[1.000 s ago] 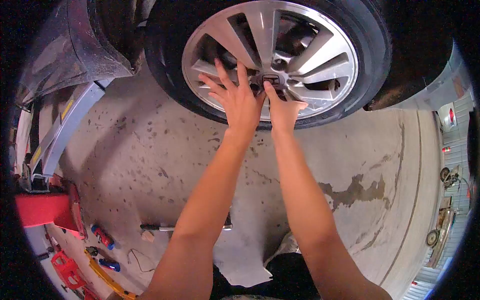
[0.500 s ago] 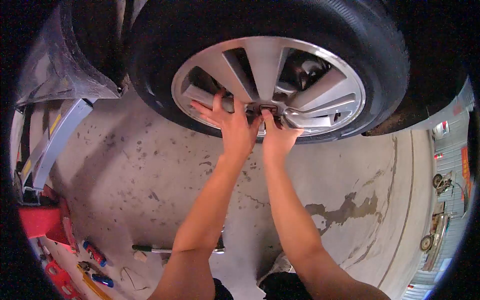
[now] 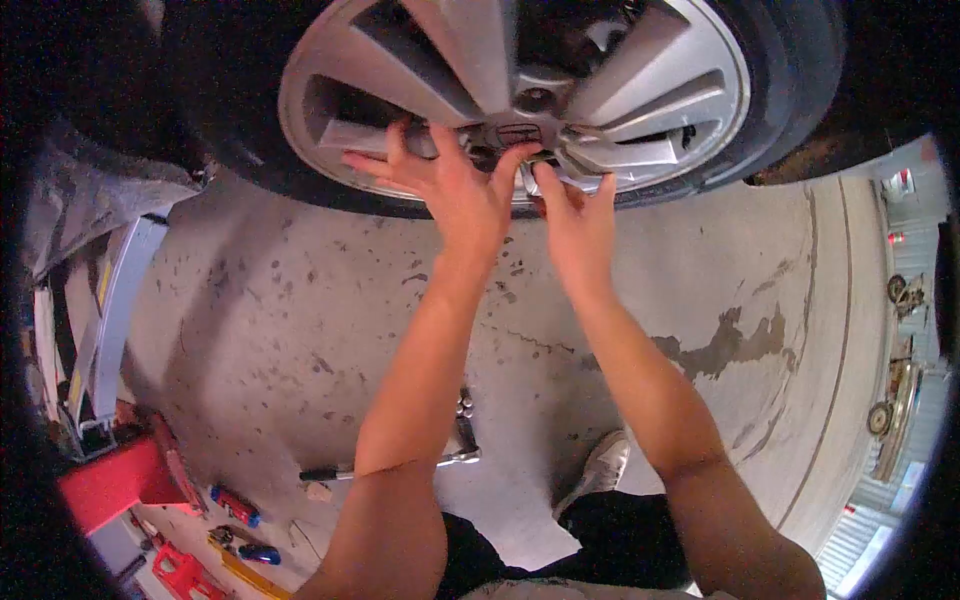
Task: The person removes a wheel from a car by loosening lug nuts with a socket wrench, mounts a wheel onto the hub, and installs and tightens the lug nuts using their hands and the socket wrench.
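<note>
A silver alloy wheel [image 3: 470, 45] with a black tire [image 3: 800, 100] hangs in front of me, its centre cap [image 3: 518, 134] bearing a logo. My left hand [image 3: 458, 195] lies against the lower left of the rim, fingers spread over a spoke and the thumb reaching toward the area just below the cap. My right hand [image 3: 580, 220] is beside it, its thumb and fingertips bent into the recess under the cap. What those fingertips pinch, perhaps something small and dark, is too hidden to name. Both hands nearly meet there.
On the concrete floor, a long-handled ratchet wrench [image 3: 325, 474] lies below my left arm. At left are a grey metal arm [image 3: 125, 300], a red metal piece [image 3: 115, 485] and a blue-and-red can [image 3: 235, 506]. My shoe [image 3: 603, 465] shows near the bottom.
The view has shifted, so the wheel sits higher in it. My right hand has moved slightly down and right from the centre cap; my left thumb now reaches to the recess below it.
</note>
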A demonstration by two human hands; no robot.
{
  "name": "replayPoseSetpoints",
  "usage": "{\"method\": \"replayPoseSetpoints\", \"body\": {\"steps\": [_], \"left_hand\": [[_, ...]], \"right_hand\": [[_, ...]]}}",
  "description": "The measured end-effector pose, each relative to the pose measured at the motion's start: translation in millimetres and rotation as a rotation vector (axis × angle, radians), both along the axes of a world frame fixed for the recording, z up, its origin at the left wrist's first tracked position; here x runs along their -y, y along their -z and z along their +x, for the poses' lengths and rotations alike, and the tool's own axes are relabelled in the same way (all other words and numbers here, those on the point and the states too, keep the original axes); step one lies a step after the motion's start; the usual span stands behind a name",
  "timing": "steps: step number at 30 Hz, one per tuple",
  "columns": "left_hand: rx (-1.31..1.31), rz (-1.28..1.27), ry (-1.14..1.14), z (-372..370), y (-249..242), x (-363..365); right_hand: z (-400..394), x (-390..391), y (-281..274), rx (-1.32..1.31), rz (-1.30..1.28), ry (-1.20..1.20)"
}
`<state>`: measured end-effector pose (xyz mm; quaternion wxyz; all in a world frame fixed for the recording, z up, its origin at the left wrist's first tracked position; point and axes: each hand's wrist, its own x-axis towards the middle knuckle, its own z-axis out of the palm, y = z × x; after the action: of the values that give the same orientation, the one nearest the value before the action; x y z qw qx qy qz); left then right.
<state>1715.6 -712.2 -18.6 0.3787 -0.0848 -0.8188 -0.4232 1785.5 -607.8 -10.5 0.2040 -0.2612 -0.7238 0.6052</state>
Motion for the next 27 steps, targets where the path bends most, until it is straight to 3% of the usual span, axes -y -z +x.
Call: {"method": "replayPoseSetpoints", "body": {"steps": [1, 3, 4, 5, 6, 7, 9, 13, 16, 19, 21, 23, 26, 27], "left_hand": [[0.012, -0.013, 0.012, -1, 2, -3], [0.037, -0.005, -0.023, 0, 2, -3], [0.092, 0.024, -0.022, 1, 4, -4], [0.098, 0.013, -0.028, -1, 5, -6], [0.043, -0.019, -0.036, -2, 7, -4], [-0.015, -0.047, -0.041, -4, 8, -2], [-0.016, -0.059, -0.041, -6, 8, 0], [-0.036, -0.047, -0.015, -2, -3, -4], [0.142, -0.052, -0.055, 6, -6, -5], [0.119, -0.054, -0.057, 7, -11, -4], [0.117, -0.065, -0.065, 8, -13, -3], [0.103, -0.064, -0.067, 8, -14, -3], [0.066, -0.056, -0.063, 7, -11, -3], [0.066, -0.055, -0.067, 6, -11, -4]], "right_hand": [[11, 0, 17, -0.042, -0.042, 0.070], [62, 7, 52, -0.016, 0.421, 0.048], [89, 13, 93, 0.226, 0.321, -0.213], [118, 23, 124, 0.297, 0.401, -0.479], [147, 32, 154, 0.331, 0.468, -0.748], [172, 44, 167, 0.180, 0.725, -1.006], [201, 63, 177, 0.365, 0.441, -1.174], [225, 97, 200, 0.510, 0.616, -1.141], [228, 102, 198, 0.587, 0.517, -1.054], [235, 99, 216, 0.457, 0.418, -1.027], [234, 93, 230, 0.380, 0.191, -0.989], [226, 87, 240, 0.424, 0.181, -0.937], [190, 75, 187, 0.483, 0.226, -0.783], [170, 64, 170, 0.383, 0.291, -0.700]]}}
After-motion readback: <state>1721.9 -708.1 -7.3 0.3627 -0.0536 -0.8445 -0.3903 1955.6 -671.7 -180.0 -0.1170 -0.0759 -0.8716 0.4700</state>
